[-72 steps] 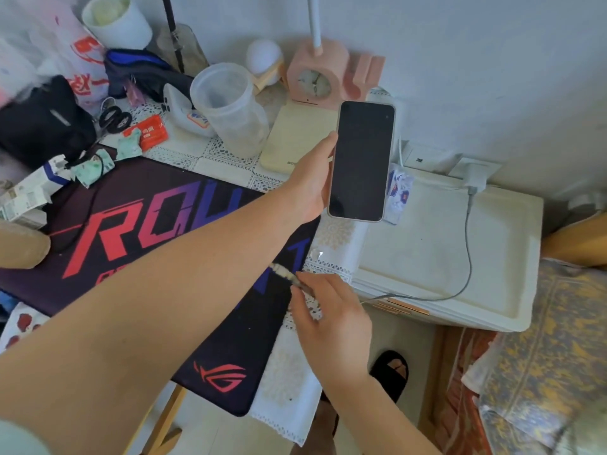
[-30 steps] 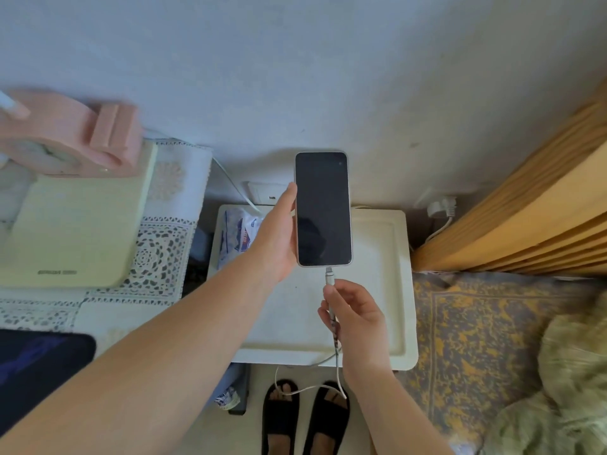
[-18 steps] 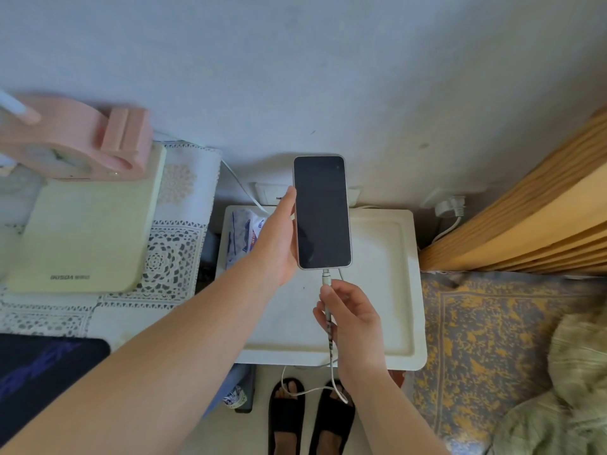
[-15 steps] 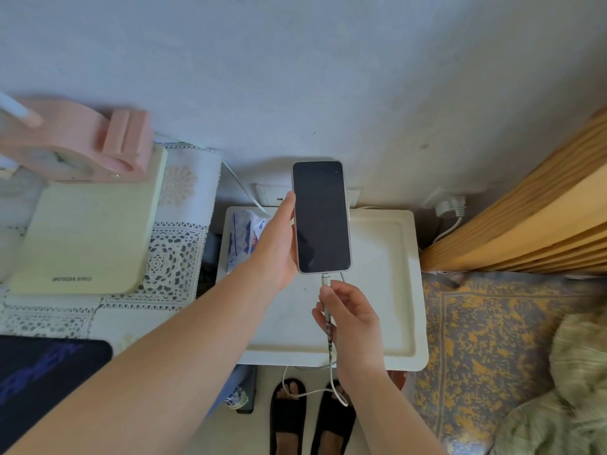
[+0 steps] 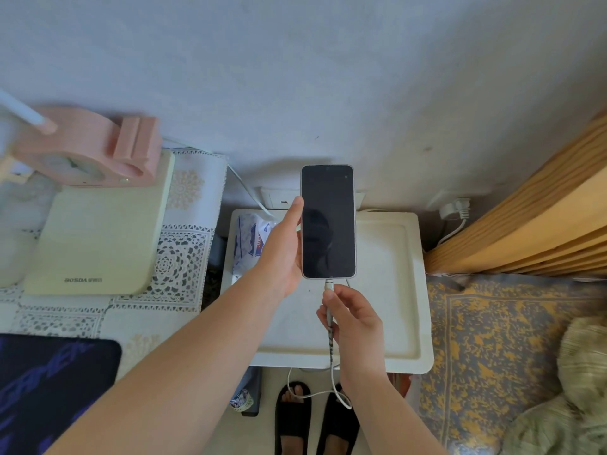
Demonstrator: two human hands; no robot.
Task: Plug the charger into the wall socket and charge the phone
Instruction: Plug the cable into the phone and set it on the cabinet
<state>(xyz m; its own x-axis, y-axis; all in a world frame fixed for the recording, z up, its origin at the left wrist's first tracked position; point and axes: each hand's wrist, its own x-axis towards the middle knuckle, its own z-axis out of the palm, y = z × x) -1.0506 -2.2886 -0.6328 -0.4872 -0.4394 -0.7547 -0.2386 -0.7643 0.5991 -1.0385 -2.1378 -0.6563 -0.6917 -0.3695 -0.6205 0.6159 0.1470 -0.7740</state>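
Note:
My left hand [image 5: 283, 254] holds a white-edged phone [image 5: 328, 221] upright by its left side, dark screen facing me, above a white side table [image 5: 394, 290]. My right hand [image 5: 353, 318] pinches the white charging cable [image 5: 329, 326] just below its connector, which sits at the phone's bottom port. The cable hangs in a loop over the table's front edge. A wall socket [image 5: 276, 199] shows behind the phone on the wall; the charger itself is hidden.
A pink clock lamp [image 5: 88, 152] stands on a cream pad [image 5: 98, 238] on the lace-covered desk at left, with a dark mouse mat [image 5: 49, 382] nearer me. Another plug [image 5: 455, 210] is at right by a wooden bed frame [image 5: 525, 224]. My sandalled feet [image 5: 315, 418] are below.
The view swung right from the desk to the side table. The phone came over that table, and my right hand brought the cable connector up to the phone's bottom port.

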